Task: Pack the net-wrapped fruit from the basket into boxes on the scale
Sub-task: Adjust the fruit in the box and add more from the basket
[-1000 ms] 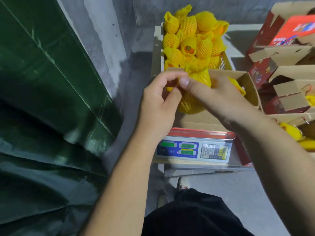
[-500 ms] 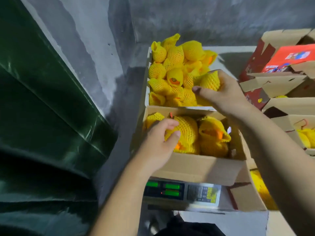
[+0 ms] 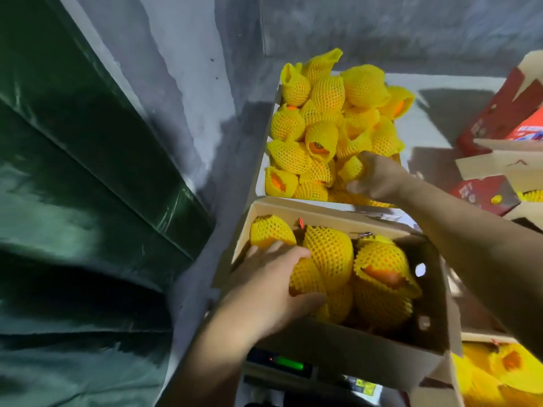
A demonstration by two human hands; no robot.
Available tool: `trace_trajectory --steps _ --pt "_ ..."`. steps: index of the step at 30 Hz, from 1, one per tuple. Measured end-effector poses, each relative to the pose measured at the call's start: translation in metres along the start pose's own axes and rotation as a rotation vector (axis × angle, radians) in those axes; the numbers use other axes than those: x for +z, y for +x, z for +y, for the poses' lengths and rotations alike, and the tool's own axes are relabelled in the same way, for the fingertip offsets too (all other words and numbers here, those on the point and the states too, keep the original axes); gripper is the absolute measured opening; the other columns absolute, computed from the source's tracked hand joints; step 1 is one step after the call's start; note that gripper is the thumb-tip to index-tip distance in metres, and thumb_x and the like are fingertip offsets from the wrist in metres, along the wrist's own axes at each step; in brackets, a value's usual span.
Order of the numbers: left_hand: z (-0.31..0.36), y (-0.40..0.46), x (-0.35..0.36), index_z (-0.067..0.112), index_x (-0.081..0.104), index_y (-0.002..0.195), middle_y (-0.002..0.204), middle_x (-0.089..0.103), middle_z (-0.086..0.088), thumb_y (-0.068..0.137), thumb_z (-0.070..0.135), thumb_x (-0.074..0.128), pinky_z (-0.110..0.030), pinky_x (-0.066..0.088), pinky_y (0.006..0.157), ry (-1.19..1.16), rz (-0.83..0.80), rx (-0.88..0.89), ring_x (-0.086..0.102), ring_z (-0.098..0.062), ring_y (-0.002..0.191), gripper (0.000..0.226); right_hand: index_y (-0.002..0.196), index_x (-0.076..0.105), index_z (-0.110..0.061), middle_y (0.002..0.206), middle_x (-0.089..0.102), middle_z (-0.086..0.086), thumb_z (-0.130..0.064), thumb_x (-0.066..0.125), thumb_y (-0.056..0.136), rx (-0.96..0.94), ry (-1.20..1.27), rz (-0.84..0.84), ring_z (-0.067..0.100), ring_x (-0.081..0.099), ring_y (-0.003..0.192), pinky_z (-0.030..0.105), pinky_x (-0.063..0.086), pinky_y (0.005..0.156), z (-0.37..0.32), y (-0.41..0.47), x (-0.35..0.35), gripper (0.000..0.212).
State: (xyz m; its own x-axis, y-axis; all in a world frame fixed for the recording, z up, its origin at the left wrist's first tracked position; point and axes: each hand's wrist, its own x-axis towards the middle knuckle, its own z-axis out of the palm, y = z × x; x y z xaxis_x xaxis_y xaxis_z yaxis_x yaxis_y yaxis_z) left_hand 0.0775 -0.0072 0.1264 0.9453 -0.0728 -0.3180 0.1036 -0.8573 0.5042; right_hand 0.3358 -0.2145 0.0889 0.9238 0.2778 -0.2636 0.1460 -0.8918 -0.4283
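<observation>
Yellow foam netting sleeves every fruit (image 3: 329, 257), so each piece should handle as soft outside and firm inside: light enough for one hand, not slippery, but easily bruised where the orange skin peeps from an open sleeve end. The safest hold looks to be round the belly of the fruit, not by the loose net tail, which would likely stretch or slip off.

Most fruit lies heaped in the basket (image 3: 276, 92) at 12 o'clock; several pieces already sit in the box (image 3: 352, 345) on the scale (image 3: 289, 364) at 6 o'clock. The right hand (image 3: 374, 177) is curled round one fruit at the basket's near edge. The left hand (image 3: 273, 286) rests in the box, fingers and thumb wrapped about a fruit at its 9 o'clock side, seemingly settling it.
</observation>
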Motion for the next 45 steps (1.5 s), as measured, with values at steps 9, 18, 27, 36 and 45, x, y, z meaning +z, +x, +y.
trace_trajectory --steps 9,18,27,36,45 --pt "0.006 0.009 -0.008 0.058 0.037 0.139 0.141 0.045 0.025 0.083 0.061 0.077 -0.037 0.048 0.101 0.030 -0.029 -0.021 0.045 -0.012 0.130 0.069 0.138 0.052 -0.013 0.132 0.063 0.019 -0.058 0.067 0.091 -0.032 -0.176 0.024 0.039 0.059 0.121 0.044 0.050 0.095 -0.009 0.014 -0.012 0.067" --pt "0.005 0.008 -0.005 0.062 0.033 0.134 0.135 0.043 0.026 0.078 0.063 0.074 -0.031 0.042 0.087 0.020 -0.022 -0.025 0.045 -0.010 0.125 0.069 0.141 0.036 -0.016 0.136 0.037 0.018 -0.041 0.076 0.089 -0.072 -0.063 0.100 0.046 0.057 0.112 0.047 0.045 0.088 -0.011 0.022 -0.005 0.070" --pt "0.016 -0.001 -0.009 0.056 0.047 0.118 0.113 0.049 0.023 0.077 0.050 0.079 -0.023 0.052 0.070 -0.196 0.110 -0.078 0.059 -0.003 0.094 0.053 0.147 0.031 -0.019 0.138 0.031 0.017 -0.041 0.077 0.089 -0.081 -0.058 0.090 0.049 0.054 0.117 0.051 0.046 0.097 -0.004 0.011 -0.007 0.076" --pt "0.022 0.032 -0.042 0.047 0.063 0.124 0.121 0.066 0.012 0.069 0.073 0.071 -0.037 0.056 0.095 -0.778 0.489 -0.035 0.066 -0.011 0.114 0.062 0.165 0.009 -0.024 0.163 0.022 0.019 -0.041 0.076 0.089 -0.054 -0.054 0.121 0.055 0.030 0.142 0.056 0.030 0.117 0.004 0.023 -0.009 0.103" --pt "0.047 0.145 -0.044 0.039 0.054 0.127 0.130 0.062 0.005 0.063 0.069 0.075 -0.040 0.055 0.103 -0.758 0.545 -0.094 0.063 -0.015 0.117 0.074 0.134 0.036 -0.015 0.139 0.034 0.019 -0.047 0.087 0.074 0.090 0.067 0.106 0.048 0.046 0.129 0.052 0.043 0.103 -0.001 0.042 -0.001 0.085"
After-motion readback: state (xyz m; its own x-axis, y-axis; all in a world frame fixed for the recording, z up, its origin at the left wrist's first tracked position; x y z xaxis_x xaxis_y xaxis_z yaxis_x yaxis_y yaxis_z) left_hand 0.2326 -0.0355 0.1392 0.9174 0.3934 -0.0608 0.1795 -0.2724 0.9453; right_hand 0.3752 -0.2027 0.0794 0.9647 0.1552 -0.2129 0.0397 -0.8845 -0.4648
